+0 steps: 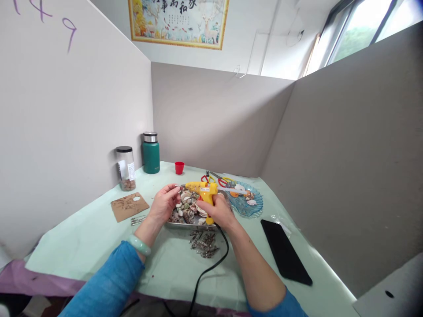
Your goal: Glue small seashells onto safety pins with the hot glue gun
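My right hand is wrapped round the handle of a yellow hot glue gun, whose nozzle points left. A clear glue stick sticks out of its back end. By the nozzle tip, the fingertips of my left hand are pinched together; whatever is between them is too small to make out. Both hands are above a metal tray of mixed seashells. In front of the tray lies a pile of small metal clips. The black cord runs from the gun toward me.
At left stand a jar, a green bottle and a brown card. A red cup, scissors and a blue plate of shells are behind. A black flat slab lies right. Partition walls enclose the table.
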Demonstrator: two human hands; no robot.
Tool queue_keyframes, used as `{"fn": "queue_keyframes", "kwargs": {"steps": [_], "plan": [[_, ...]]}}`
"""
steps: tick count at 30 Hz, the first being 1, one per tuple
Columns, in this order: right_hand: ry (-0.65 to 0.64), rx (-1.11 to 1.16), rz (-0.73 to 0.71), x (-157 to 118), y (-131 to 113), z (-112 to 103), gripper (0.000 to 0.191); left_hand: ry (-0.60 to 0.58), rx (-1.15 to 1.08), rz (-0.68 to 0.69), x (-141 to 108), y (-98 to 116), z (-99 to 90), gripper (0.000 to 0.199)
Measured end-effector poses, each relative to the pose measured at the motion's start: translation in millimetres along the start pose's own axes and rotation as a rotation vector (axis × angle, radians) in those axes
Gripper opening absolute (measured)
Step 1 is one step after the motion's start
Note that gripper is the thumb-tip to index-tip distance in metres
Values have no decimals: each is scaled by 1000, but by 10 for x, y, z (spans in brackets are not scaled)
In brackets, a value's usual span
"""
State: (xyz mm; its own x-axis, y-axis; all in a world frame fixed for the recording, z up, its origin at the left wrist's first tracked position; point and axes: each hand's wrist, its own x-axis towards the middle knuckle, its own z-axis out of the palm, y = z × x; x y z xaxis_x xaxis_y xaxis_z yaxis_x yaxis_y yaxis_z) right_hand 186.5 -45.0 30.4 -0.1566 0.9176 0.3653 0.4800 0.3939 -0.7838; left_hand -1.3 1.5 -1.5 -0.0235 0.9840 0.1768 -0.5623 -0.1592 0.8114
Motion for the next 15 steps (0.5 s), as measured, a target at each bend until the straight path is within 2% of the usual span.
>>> {"fn": "queue_keyframes", "kwargs": {"steps": [15], "plan": [[-7, 35, -26, 25, 37, -7, 23, 3, 1, -5, -9, 5, 5, 33]]}}
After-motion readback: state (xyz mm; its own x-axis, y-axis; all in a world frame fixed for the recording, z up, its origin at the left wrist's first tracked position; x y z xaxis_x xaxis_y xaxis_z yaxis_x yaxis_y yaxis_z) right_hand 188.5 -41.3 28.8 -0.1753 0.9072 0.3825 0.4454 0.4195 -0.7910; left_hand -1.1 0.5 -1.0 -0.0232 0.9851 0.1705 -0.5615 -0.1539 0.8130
